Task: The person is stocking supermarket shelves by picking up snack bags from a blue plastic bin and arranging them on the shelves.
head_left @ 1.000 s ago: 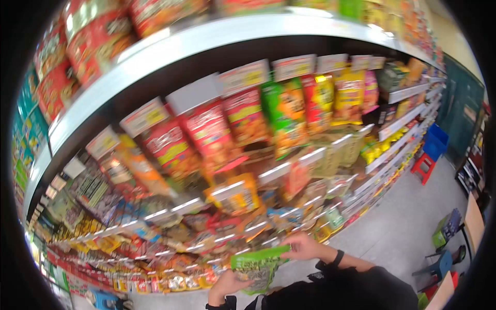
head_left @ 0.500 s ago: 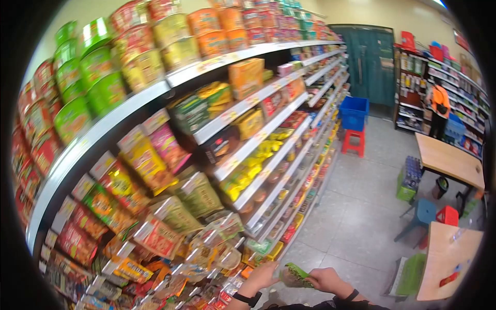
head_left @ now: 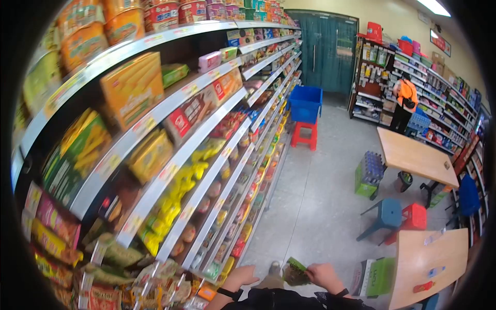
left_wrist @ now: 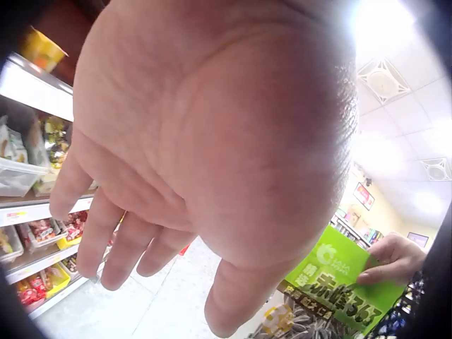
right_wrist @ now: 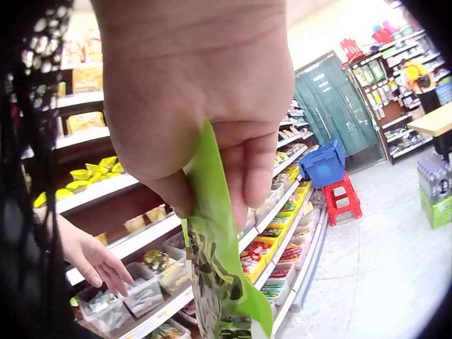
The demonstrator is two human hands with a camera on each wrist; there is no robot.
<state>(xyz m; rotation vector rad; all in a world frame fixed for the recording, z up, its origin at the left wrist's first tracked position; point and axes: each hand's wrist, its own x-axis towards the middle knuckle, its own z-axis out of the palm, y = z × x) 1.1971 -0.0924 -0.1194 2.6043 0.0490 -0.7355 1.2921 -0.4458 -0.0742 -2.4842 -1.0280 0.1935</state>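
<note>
My right hand [head_left: 324, 276] pinches the top edge of a green bag of sunflower seeds [head_left: 295, 272], which hangs below it over the aisle floor. Printed lettering and a clear part with striped seeds show on the bag [left_wrist: 337, 279] in the left wrist view. Thumb and fingers close on its green top from both sides in the right wrist view, where the bag [right_wrist: 219, 212] is seen nearly edge-on. My left hand [head_left: 240, 278] is apart from the bag, beside the lower shelves, its fingers loosely extended with nothing in them.
Long snack shelves [head_left: 199, 170] run along the left. Ahead, a blue crate [head_left: 306, 105] sits on a red stool [head_left: 305, 135]. Wooden tables [head_left: 429, 268], a blue stool [head_left: 383, 217] and packed bottles [head_left: 369, 173] stand right. A person in an orange vest [head_left: 405, 98] stands at the far shelves.
My view has swung right, from the facing snack shelf to along the aisle. The left hand has let go of the bag and moved away to its left; the right hand keeps hold.
</note>
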